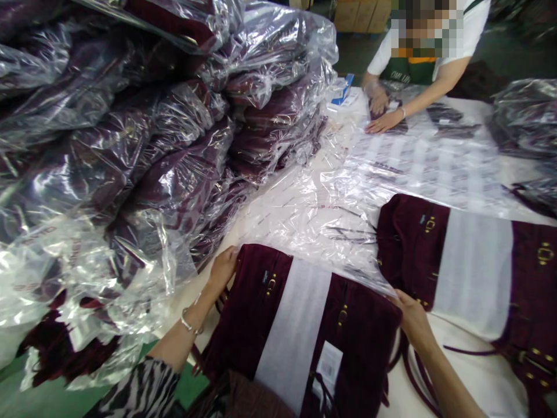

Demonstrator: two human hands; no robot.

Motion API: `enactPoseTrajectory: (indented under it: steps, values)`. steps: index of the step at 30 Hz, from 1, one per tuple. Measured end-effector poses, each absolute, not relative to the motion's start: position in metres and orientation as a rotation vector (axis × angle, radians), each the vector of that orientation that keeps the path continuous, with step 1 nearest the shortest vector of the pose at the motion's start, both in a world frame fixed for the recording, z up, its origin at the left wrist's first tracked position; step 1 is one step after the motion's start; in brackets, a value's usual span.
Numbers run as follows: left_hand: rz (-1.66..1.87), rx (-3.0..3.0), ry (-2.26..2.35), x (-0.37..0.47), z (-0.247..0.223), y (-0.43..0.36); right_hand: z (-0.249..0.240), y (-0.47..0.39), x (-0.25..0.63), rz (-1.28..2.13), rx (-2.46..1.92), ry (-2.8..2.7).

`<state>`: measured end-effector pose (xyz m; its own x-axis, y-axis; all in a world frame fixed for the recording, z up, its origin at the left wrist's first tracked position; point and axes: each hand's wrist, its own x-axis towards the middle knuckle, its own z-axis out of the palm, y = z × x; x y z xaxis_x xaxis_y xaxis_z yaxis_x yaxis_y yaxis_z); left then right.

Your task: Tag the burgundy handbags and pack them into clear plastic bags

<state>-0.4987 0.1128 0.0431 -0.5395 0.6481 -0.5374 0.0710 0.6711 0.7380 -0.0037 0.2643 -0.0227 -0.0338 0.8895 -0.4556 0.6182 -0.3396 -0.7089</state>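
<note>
A dark burgundy bag (361, 342) is right in front of me, with gold fittings, a white wrap band (296, 325) round its middle and a white barcode tag (329, 366). My left hand (224, 268) grips its far left corner, fingers partly hidden behind it. At the far right corner my right hand (411, 316) is closed on the bag's edge, where clear plastic film (304, 215) also reaches; whether it pinches the film too I cannot tell. Dark straps hang by both sides of the bag.
Plastic-wrapped burgundy bags (174, 145) form a high pile at left. A similar banded bag (413, 249) lies to the right. Across the white table (474, 371), a co-worker's hands (385, 122) press on a plastic-covered item. Clear plastic sheets (426, 162) cover the middle.
</note>
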Motion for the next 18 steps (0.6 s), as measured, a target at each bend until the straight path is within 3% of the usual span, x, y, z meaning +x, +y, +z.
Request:
enactPoseTrajectory:
  steps: [11,18]
  values:
    - [1.098,0.428,1.7,-0.475,0.053,0.127,-0.009,0.255,-0.017,1.268,-1.887,-1.51]
    - [1.006,0.34,1.512,-0.472,0.046,0.124,-0.007,0.246,-0.021,1.701,-1.777,-0.954]
